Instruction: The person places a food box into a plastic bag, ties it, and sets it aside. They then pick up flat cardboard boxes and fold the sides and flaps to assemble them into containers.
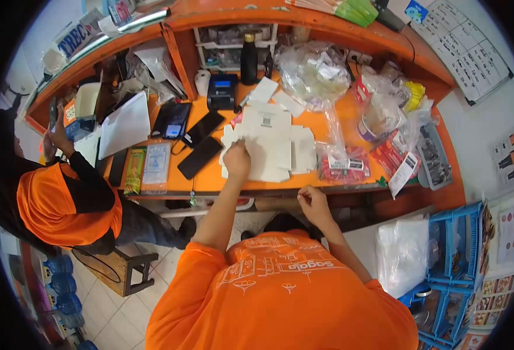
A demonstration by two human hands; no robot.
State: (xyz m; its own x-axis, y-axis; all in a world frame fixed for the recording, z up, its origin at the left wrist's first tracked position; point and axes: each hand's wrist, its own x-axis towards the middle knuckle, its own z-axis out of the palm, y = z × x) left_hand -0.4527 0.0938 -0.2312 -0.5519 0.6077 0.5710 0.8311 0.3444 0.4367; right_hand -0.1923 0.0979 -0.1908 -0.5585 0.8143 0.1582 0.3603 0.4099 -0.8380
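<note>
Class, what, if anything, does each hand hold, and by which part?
Left hand, over the cardboard: cannot be told. Right hand: nothing visibly held.

Matt white card is shown by the flat box pieces [267, 146], and a smooth finish by the orange tabletop [213, 182]. Thin, clear, crinkled plastic is seen in the bulky bag [309, 70]. The stool [102, 271] is made of worn-looking wood, the rack [454, 212] of blue plastic, the shirt [280, 309] of matt, printed cloth.

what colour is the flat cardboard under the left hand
The flat cardboard is off-white, seen best in the head view.
</note>
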